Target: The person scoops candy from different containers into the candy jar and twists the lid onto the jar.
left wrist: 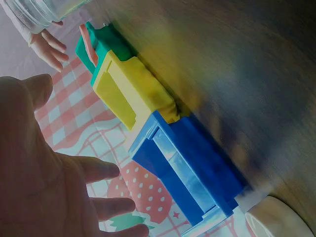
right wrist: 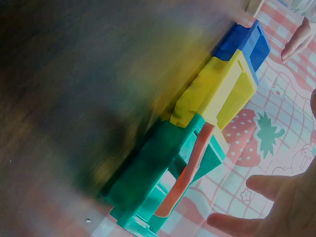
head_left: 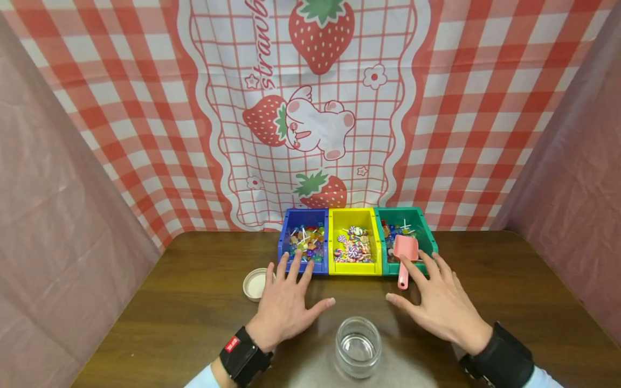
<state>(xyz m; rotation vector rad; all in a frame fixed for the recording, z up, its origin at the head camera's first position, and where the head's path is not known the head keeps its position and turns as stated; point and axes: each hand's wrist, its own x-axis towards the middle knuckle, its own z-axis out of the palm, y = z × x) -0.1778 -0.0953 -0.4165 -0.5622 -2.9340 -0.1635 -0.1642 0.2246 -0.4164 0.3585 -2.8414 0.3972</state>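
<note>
My left hand (head_left: 283, 308), fingers spread, hovers in front of the blue bin (head_left: 303, 211) and beside a white round lid (head_left: 254, 284), holding nothing. My right hand (head_left: 443, 302) is likewise spread before the green bin (head_left: 427, 237), its fingertips near a pink scoop (head_left: 406, 248) lying across that bin with its handle over the front edge. Whether a finger touches the scoop I cannot tell. Between the blue and green bins stands a yellow bin (head_left: 356, 269) of swirled candies (head_left: 354, 249). A glass jar (head_left: 358, 347), without a lid, stands upright between and nearer than my hands.
The three joined bins stand at the back of the brown wooden table (head_left: 194, 302); the outer two hold small colourful pieces. Behind them hangs a checked strawberry cloth (head_left: 456, 108), with pink fabric (head_left: 63, 215) at both sides.
</note>
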